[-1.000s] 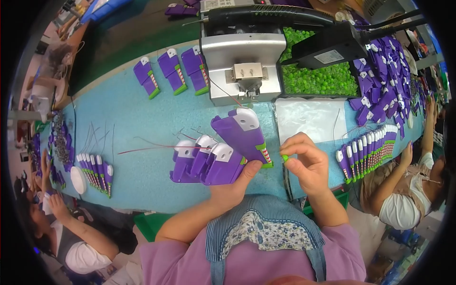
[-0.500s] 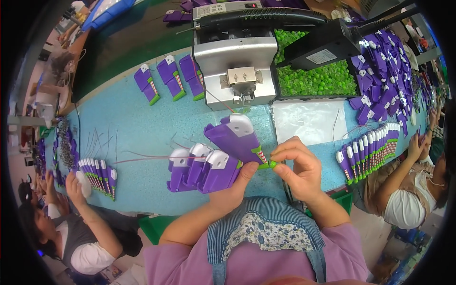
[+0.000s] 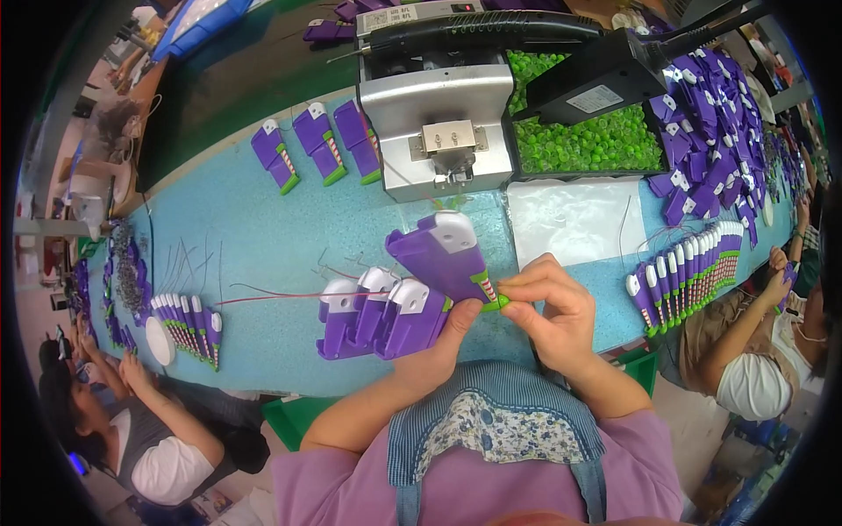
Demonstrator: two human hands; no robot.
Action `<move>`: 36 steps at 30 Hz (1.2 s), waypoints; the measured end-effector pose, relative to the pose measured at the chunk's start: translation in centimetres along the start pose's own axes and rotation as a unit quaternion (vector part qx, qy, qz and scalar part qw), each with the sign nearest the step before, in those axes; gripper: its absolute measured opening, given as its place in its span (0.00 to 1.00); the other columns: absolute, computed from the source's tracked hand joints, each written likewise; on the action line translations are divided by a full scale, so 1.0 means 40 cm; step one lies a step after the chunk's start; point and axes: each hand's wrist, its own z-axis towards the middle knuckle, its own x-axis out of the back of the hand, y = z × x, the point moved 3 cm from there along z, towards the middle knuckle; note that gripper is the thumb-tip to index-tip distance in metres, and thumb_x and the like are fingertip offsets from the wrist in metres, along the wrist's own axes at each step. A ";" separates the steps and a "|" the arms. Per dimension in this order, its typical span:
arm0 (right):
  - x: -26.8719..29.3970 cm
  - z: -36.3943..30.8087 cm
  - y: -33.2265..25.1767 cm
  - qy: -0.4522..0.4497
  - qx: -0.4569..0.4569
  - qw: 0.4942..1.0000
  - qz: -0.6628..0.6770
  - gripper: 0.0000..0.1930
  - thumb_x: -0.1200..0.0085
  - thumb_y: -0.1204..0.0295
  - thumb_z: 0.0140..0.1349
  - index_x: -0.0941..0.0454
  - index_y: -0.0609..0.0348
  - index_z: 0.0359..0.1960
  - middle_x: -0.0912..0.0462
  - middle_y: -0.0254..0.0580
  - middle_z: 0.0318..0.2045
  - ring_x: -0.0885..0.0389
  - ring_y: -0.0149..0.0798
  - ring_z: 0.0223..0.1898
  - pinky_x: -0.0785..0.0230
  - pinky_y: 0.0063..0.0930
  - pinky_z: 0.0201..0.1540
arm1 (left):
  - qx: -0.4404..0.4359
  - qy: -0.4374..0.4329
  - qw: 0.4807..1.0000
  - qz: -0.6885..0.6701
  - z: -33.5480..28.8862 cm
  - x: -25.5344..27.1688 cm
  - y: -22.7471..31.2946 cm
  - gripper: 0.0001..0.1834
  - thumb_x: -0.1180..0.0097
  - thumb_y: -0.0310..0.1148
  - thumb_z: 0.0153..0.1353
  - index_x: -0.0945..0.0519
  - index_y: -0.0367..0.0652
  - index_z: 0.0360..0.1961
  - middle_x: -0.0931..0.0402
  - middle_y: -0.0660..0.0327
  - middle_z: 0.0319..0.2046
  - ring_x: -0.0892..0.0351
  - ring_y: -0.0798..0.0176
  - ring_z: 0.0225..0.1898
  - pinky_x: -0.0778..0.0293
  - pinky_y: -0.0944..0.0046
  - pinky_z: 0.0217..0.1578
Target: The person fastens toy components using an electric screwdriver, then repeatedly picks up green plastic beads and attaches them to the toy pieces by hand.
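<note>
Several purple plastic leg-shaped parts with white tops are fanned out in my left hand, which is closed around them, its thumb lying by their lower ends. One part stands up toward the machine, with a red-and-white striped strip and a green foot end. Thumb and fingers of my right hand are pinched at this green end; a small green piece shows between the fingertips. A thin red wire trails leftward from the held parts. My fingers partly hide the green end.
A silver machine stands ahead, beside a black tray of green pieces. Right of it lie a purple pile, a clear plastic bag and a row of parts. Another row lies left. Co-workers sit on both sides.
My right fingertips have pressed in closer against the green end, and the green piece shows less. The left co-worker's hand has moved down, away from a white oval thing.
</note>
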 end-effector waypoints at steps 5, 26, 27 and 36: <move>-0.018 -0.012 0.018 -0.006 -0.070 0.995 0.078 0.07 0.35 0.80 0.49 0.17 0.63 0.31 0.18 0.43 0.34 0.22 0.36 0.37 0.31 0.26 0.40 | 0.018 -0.039 0.999 0.031 -0.003 0.008 0.000 0.09 0.43 0.30 0.63 0.20 0.38 0.42 0.22 0.60 0.37 0.23 0.67 0.38 0.29 0.66 0.39; -0.107 0.149 0.084 -0.105 0.112 0.958 -0.241 0.08 0.39 0.81 0.45 0.23 0.62 0.28 0.23 0.43 0.29 0.24 0.48 0.33 0.31 0.38 0.36 | 0.125 0.170 0.977 -0.024 0.209 0.372 -0.060 0.13 0.35 0.31 0.53 0.24 0.39 0.36 0.27 0.63 0.25 0.25 0.63 0.25 0.28 0.63 0.25; -0.113 0.149 0.081 -0.111 0.119 0.958 -0.236 0.08 0.39 0.81 0.45 0.23 0.62 0.28 0.23 0.43 0.29 0.24 0.48 0.33 0.31 0.38 0.36 | 0.137 0.199 0.968 0.067 0.248 0.422 -0.070 0.15 0.32 0.34 0.50 0.23 0.38 0.35 0.26 0.63 0.25 0.25 0.63 0.25 0.28 0.62 0.26; -0.057 0.124 0.043 -0.067 -0.001 0.988 -0.136 0.09 0.46 0.87 0.51 0.24 0.65 0.34 0.24 0.44 0.34 0.22 0.37 0.35 0.27 0.26 0.36 | 0.139 0.217 0.856 0.447 0.415 0.457 -0.057 0.21 0.27 0.38 0.43 0.22 0.34 0.32 0.19 0.55 0.30 0.18 0.58 0.33 0.25 0.62 0.34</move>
